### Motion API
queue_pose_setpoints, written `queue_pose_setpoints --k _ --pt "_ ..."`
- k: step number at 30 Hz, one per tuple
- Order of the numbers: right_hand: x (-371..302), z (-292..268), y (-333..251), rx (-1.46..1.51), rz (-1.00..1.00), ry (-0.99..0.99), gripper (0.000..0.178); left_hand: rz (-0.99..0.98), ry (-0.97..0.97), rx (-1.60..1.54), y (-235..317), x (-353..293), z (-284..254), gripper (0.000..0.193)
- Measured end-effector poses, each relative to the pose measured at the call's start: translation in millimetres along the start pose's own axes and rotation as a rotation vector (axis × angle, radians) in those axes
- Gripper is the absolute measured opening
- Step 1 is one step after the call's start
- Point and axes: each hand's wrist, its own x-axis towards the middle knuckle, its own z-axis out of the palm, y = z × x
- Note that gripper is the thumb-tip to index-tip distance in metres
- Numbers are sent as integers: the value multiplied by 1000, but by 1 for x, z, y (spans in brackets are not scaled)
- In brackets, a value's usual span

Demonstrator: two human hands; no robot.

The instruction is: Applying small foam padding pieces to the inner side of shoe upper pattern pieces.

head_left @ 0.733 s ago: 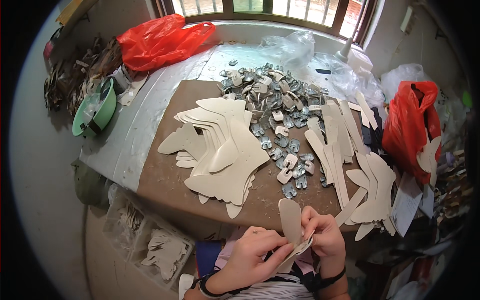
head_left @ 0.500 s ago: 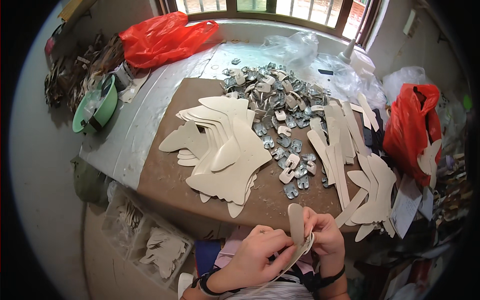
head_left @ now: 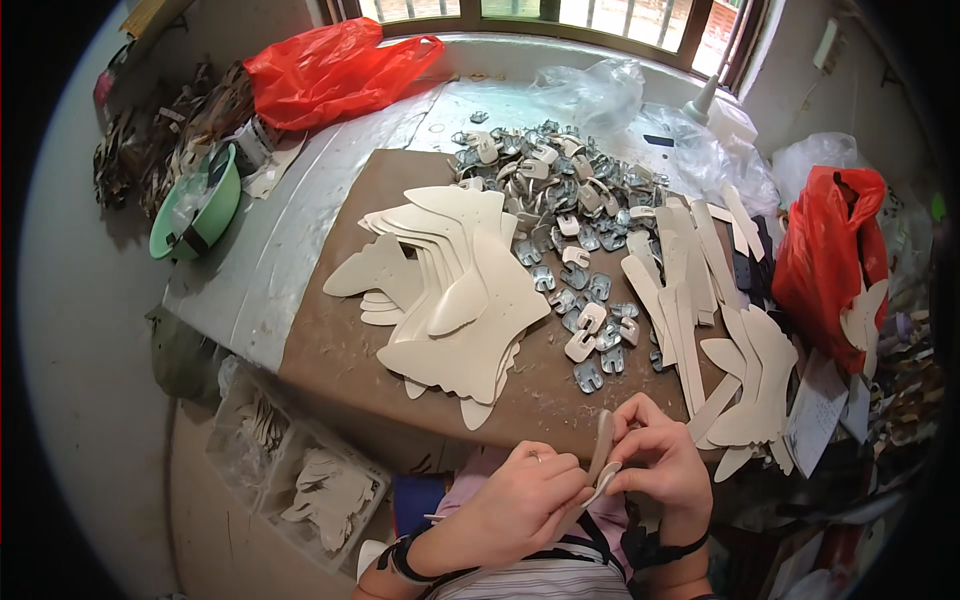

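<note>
My left hand is closed around a cream leather-like strap over my lap, just off the near table edge. One rounded end of the strap stands up between my hands. My right hand pinches a light curved part at the strap's fold between thumb and fingers. Fingers hide part of that spot. Beyond my hands, a stack of cream shaped pieces lies on the brown mat. Small silver metal clips, some with cream covers, are heaped beside it. Loose cream strips lie to the right.
More shaped pieces overlap the mat's right edge. A red plastic bag stands at the right, another red bag at the back left. A green basin sits at the left. Clear bins with cut pieces stand below the table.
My right hand has shifted slightly up and right, its fingers more spread around the strap's fold. The strap's upright end has turned more edge-on. My left hand keeps its grip.
</note>
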Motion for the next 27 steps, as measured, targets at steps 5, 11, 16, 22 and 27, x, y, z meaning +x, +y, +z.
queue_pose_setpoints --k 5,11,16,22,27 --pt "4 21 -15 39 -45 255 40 3 63 151 12 -3 2 13" --pt "-24 32 -13 -417 -339 198 33 15 395 10 6 -17 15 28" --pt "-30 49 -19 -705 -552 247 20 189 382 185 6 -20 20 26" --pt "-47 40 -21 -799 -663 143 12 122 353 -21 6 -21 18 33" --pt "-48 42 -27 -738 -641 98 12 153 240 -103 -9 -28 27 33"
